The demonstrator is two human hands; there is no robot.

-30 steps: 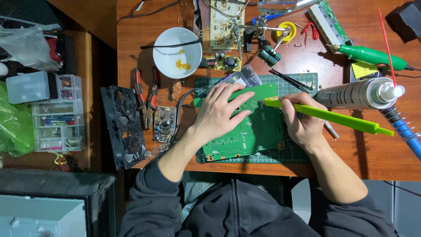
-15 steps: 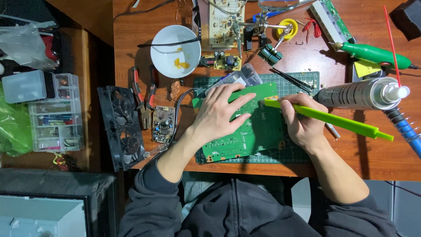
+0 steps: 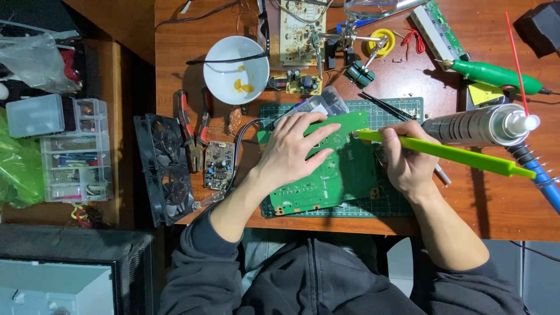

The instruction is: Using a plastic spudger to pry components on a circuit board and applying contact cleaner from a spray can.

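Closest to me, my left hand lies flat on the green circuit board, fingers spread and pressing it down onto the green cutting mat near the table's front edge. My right hand is just right of the board, fingers curled tight around a lime-green plastic tool. The tool's long axis runs left to right, slightly downward toward the right; its working tip sits at the board's upper right edge, just beyond my left fingertips, so the right hand is the one nearer the contact point.

Right of that hand lies a silver spray can on its side with a red straw, touching or nearly touching the tool handle, and a blue-handled soldering iron at the table's right edge. Black tweezers lie just above the board. Left of the mat are a small power board, red-handled pliers and a black dual fan. Farther back stand a white bowl and a green rotary tool.
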